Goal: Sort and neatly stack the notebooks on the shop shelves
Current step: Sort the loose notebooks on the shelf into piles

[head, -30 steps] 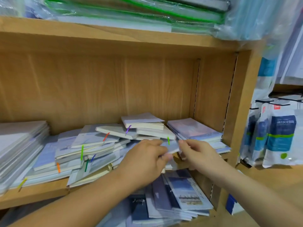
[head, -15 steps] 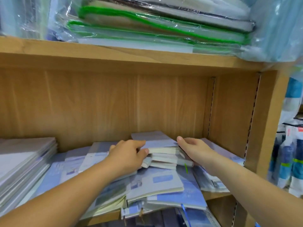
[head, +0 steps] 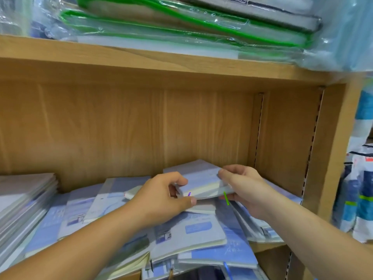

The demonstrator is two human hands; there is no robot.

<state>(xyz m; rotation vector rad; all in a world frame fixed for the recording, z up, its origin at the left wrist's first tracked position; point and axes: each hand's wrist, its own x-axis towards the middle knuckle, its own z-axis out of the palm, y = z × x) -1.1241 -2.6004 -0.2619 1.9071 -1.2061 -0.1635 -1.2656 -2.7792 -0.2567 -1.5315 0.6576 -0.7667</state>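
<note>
Wooden shop shelving fills the view, its pale back panel [head: 141, 128] bare above a loose spread of blue-covered notebooks [head: 191, 229] that overlap at odd angles and spill past the shelf's front edge [head: 264, 247]. A second ago both hands were low at the front of this heap, picking at one small book; half a second ago they had gone to either side of a small stack of thick notebooks [head: 199, 182] further back. Now the left hand [head: 161, 197] grips that stack's left end, fingers curled over the top and thumb underneath, while the right hand [head: 242, 184] clasps its right end. The stack sits between them just above the heap, tilted a little, a green ribbon [head: 227, 198] trailing from it. That suggests the small books are being gathered and squared as one set, with the wider heap below unsorted. To the left lies a tidier pile [head: 24, 195]; green-edged wrapped folders [head: 181, 27] lie on the shelf above, and hanging packets [head: 359, 199] show at the right
</note>
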